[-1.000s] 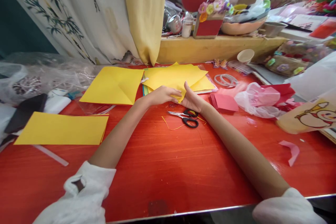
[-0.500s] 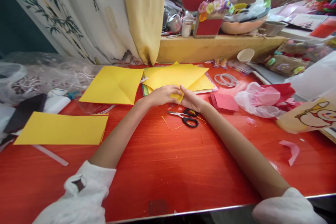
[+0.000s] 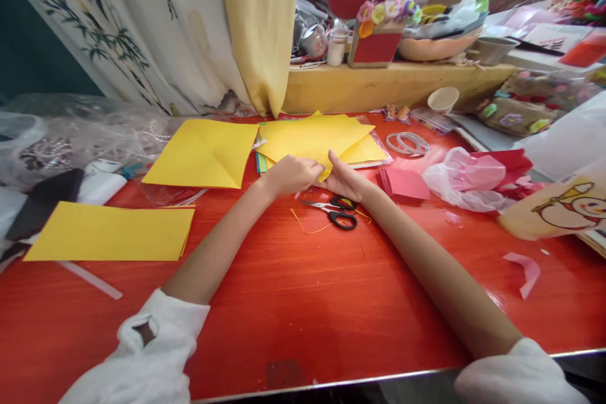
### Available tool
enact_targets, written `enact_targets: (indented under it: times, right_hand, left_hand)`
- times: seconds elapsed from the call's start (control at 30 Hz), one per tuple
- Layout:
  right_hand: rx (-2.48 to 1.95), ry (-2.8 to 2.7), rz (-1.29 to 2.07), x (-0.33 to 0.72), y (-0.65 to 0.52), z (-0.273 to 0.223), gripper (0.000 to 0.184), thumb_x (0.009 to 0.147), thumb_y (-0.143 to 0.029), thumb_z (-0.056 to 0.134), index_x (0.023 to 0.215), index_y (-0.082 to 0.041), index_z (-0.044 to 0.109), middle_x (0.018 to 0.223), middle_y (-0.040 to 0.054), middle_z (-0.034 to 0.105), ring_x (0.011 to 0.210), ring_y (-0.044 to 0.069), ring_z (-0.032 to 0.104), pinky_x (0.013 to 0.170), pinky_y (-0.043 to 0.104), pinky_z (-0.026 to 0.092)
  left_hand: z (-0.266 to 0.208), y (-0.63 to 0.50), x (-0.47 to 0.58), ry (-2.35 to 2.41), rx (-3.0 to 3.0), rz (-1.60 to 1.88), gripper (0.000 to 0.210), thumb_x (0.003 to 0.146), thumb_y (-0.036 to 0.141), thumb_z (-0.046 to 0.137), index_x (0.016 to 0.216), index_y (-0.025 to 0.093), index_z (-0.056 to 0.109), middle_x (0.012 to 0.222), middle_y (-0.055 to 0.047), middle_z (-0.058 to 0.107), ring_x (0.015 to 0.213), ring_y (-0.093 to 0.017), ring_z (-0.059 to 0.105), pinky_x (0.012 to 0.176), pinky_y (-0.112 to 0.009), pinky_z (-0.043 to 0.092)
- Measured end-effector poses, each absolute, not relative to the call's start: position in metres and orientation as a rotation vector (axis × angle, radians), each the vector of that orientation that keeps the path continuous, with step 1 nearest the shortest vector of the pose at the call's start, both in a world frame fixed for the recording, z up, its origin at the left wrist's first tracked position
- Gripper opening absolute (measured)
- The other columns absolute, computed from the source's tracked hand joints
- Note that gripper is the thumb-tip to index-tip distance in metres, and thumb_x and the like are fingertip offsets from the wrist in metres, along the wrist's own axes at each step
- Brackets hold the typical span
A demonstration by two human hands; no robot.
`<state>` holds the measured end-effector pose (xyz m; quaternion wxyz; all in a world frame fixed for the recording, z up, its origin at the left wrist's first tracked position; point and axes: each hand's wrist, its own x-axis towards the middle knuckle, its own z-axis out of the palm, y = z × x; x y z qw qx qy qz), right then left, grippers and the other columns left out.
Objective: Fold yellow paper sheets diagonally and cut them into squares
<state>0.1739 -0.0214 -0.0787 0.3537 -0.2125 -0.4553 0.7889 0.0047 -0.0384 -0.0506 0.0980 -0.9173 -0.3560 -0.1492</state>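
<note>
My left hand (image 3: 297,175) is closed, its fingers curled around the edge of a small piece of yellow paper (image 3: 326,170). On the other side of that piece, my right hand (image 3: 347,180) grips it with the thumb pointing up; the fingers hide most of it. Just in front of my hands lie scissors (image 3: 341,219) with black handles, partly spread, beside a thin yellow strip (image 3: 310,231). Behind my hands, yellow sheets (image 3: 317,136) are fanned in a pile. A stack of small red paper squares (image 3: 404,184) sits right of my right hand.
Creased yellow paper (image 3: 203,151) and folded yellow paper (image 3: 111,232) lie at the left. To the right are clear rings (image 3: 407,144), a pink-white plastic bag (image 3: 473,178), a printed drink cup (image 3: 558,208) and a pink scrap (image 3: 524,273). A cluttered sill (image 3: 341,89) runs along the back.
My left hand has curled further and lowered slightly at the fingers, covering more of the small yellow paper. My right thumb stands more upright. Both forearms stay nearly in place.
</note>
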Motion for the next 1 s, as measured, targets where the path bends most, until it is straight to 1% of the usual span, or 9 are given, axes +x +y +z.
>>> enact_targets:
  times: [0.13,0.3,0.37,0.43,0.57,0.73,0.8,0.9,1.0]
  right_hand:
    - [-0.648,-1.174,2.077,0.175,-0.02,-0.075,0.043,0.096,-0.044,0.028,0.112,-0.013,0.053,0.111,0.0136,0.066,0.1,0.016,0.065,0.091,0.029,0.052]
    - [-0.903,-1.198,2.086,0.171,-0.021,-0.069,0.016,0.091,-0.012,0.044,0.101,-0.004,0.054,0.082,0.0168,0.072,0.064,0.014,0.07,0.059,0.018,0.058]
    - [-0.947,-1.158,2.075,0.168,-0.022,-0.068,0.017,0.089,-0.006,0.043,0.102,-0.003,0.053,0.074,0.015,0.072,0.055,0.013,0.068,0.051,0.015,0.057]
    - [-0.985,-1.091,2.042,0.167,-0.022,-0.065,0.02,0.09,-0.003,0.039,0.105,-0.003,0.051,0.07,0.0121,0.071,0.054,0.011,0.067,0.051,0.012,0.056]
    - [-0.999,-0.974,1.966,0.171,-0.017,-0.051,0.024,0.092,-0.003,0.033,0.111,-0.005,0.047,0.074,0.0084,0.071,0.06,0.007,0.068,0.057,0.006,0.055]
    - [-0.954,-0.991,1.922,0.169,-0.021,-0.039,0.021,0.097,-0.017,0.033,0.107,-0.009,0.049,0.084,0.0093,0.071,0.072,0.008,0.069,0.067,0.01,0.057]
    - [-0.958,-1.054,1.965,0.165,-0.027,-0.04,0.019,0.096,-0.022,0.039,0.101,-0.009,0.052,0.08,0.0111,0.071,0.069,0.011,0.069,0.063,0.015,0.058]
    - [-1.009,-1.14,2.055,0.159,-0.034,-0.044,0.017,0.091,-0.023,0.05,0.089,-0.007,0.057,0.071,0.0141,0.071,0.054,0.013,0.066,0.049,0.018,0.057]
    - [-1.052,-1.121,2.055,0.153,-0.034,-0.048,0.015,0.091,-0.015,0.046,0.086,-0.007,0.058,0.058,0.0079,0.067,0.041,0.007,0.057,0.041,0.011,0.051]
  left_hand:
    - [-0.04,-0.033,-0.004,-1.275,-2.44,-0.627,0.031,0.095,0.025,0.033,0.103,0.016,0.061,0.085,-0.009,0.07,0.074,-0.019,0.066,0.06,-0.027,0.042]
    - [-0.015,-0.029,-0.016,-1.504,-2.086,-1.022,0.032,0.096,0.035,0.036,0.101,0.02,0.063,0.081,-0.005,0.071,0.075,-0.017,0.066,0.062,-0.026,0.042]
    - [-0.004,-0.031,-0.02,-1.563,-2.023,-1.242,0.032,0.096,0.04,0.035,0.101,0.022,0.062,0.077,-0.001,0.069,0.069,-0.014,0.064,0.06,-0.024,0.042]
    - [0.008,-0.034,-0.023,-1.624,-2.015,-1.432,0.036,0.097,0.045,0.029,0.105,0.024,0.057,0.075,0.002,0.066,0.061,-0.01,0.061,0.055,-0.023,0.041]
    - [0.03,-0.046,-0.03,-1.591,-1.997,-1.71,0.037,0.097,0.05,0.02,0.113,0.026,0.043,0.089,0.004,0.06,0.064,-0.006,0.061,0.05,-0.021,0.045]
    - [0.051,-0.065,-0.027,-1.348,-1.908,-1.852,0.029,0.1,0.042,0.024,0.115,0.027,0.043,0.097,0.004,0.059,0.08,-0.006,0.064,0.065,-0.019,0.054]
    - [0.057,-0.072,-0.021,-1.254,-1.827,-1.893,0.027,0.1,0.038,0.026,0.114,0.025,0.045,0.103,0.005,0.059,0.084,-0.005,0.064,0.07,-0.017,0.055]
    - [0.064,-0.083,-0.012,-1.113,-1.717,-1.938,0.026,0.1,0.032,0.031,0.114,0.019,0.049,0.103,0.005,0.058,0.084,-0.005,0.064,0.074,-0.019,0.056]
    - [0.069,-0.091,-0.006,-1.044,-1.704,-1.944,0.026,0.099,0.029,0.036,0.112,0.015,0.053,0.099,0.004,0.06,0.085,-0.007,0.065,0.074,-0.021,0.056]
